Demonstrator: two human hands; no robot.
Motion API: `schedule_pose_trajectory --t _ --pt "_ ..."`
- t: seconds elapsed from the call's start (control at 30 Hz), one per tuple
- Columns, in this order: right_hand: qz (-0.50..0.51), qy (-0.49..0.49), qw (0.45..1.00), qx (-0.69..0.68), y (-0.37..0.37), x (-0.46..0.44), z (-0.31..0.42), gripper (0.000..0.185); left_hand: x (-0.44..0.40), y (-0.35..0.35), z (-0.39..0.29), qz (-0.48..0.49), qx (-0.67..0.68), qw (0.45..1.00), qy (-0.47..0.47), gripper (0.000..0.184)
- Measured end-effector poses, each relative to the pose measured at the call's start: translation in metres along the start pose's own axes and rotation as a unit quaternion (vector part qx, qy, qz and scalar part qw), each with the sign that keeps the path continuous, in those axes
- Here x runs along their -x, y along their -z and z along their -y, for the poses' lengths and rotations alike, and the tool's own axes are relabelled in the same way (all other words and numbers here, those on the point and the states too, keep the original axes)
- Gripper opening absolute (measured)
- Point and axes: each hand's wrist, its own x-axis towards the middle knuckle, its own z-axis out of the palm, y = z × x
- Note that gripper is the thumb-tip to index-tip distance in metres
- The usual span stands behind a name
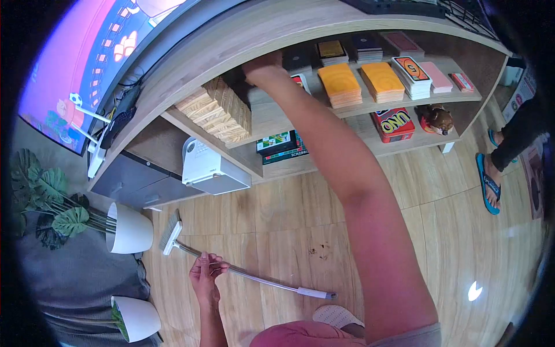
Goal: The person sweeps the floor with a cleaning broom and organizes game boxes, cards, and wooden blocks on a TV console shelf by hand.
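Observation:
My left hand [208, 270] is closed around the thin metal handle of a small broom [263, 280], low over the wooden floor. The broom's pale bristled head points left, and its white grip end lies to the right. My right arm stretches up to the shelf unit, with my right hand [264, 68] inside the upper shelf [272, 118]. Shadow and the shelf top hide its fingers. Close by it stand a stack of wooden blocks [217, 110] on the left and card stacks, among them an orange-backed stack [339, 84], on the right.
Dark crumbs [319, 250] lie on the floor. The lower shelf holds a red UNO box [393, 124], a Scrabble box [283, 147] and a brown figurine [437, 120]. White plant pots [130, 228] stand at left. Another person's sandalled foot [491, 184] is at right.

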Motion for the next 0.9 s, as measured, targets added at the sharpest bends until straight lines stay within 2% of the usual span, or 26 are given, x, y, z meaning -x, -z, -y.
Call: schedule_pose_trajectory --t 0.03,0.07,0.13,0.27,0.33,0.37,0.4,0.47,0.5,0.67,0.77,0.83,0.9 --pt "-0.054 -0.002 0.997 -0.048 -0.018 -0.007 -0.001 0.051 0.001 0.002 0.000 -0.007 -0.003 1.000 0.004 0.026" --pt "-0.050 0.000 0.997 -0.051 -0.022 -0.010 0.001 0.051 0.002 0.003 0.001 -0.016 -0.005 1.000 0.009 0.026" --pt "0.134 -0.036 0.990 -0.027 -0.028 -0.012 0.008 0.054 0.006 0.007 0.003 -0.017 -0.004 1.000 0.016 0.026" --pt "0.193 -0.051 0.976 -0.083 -0.035 -0.007 0.011 0.056 0.012 0.017 0.007 -0.015 -0.020 0.999 0.041 0.026" --pt "0.312 -0.089 0.944 -0.062 -0.042 -0.004 0.008 0.025 0.014 0.026 0.012 -0.023 -0.021 0.998 0.050 0.026" --pt "0.309 -0.099 0.942 -0.085 -0.045 0.000 0.006 0.008 0.015 0.029 0.014 -0.025 -0.023 0.998 0.056 0.026" --pt "0.314 -0.095 0.941 -0.085 -0.047 0.000 0.003 0.008 0.017 0.032 0.016 -0.030 -0.021 0.998 0.060 0.026" --pt "0.429 -0.100 0.884 -0.154 -0.053 -0.002 0.000 0.009 0.020 0.038 0.019 -0.040 -0.023 0.997 0.068 0.027" --pt "0.451 -0.138 0.872 -0.127 -0.057 -0.003 0.002 0.008 0.022 0.041 0.021 -0.046 -0.021 0.996 0.072 0.027" --pt "0.479 -0.174 0.842 -0.178 -0.068 -0.001 -0.005 0.012 0.029 0.053 0.031 -0.047 -0.015 0.995 0.085 0.028" --pt "0.469 -0.178 0.852 -0.151 -0.061 0.003 0.001 0.014 0.033 0.053 0.034 -0.043 -0.024 0.994 0.095 0.028" --pt "0.474 -0.144 0.859 -0.130 -0.058 0.003 0.001 0.017 0.035 0.055 0.035 -0.035 -0.020 0.995 0.096 0.029" --pt "0.454 -0.137 0.866 -0.157 -0.050 0.007 0.002 0.018 0.037 0.057 0.035 -0.032 -0.014 0.995 0.096 0.030"
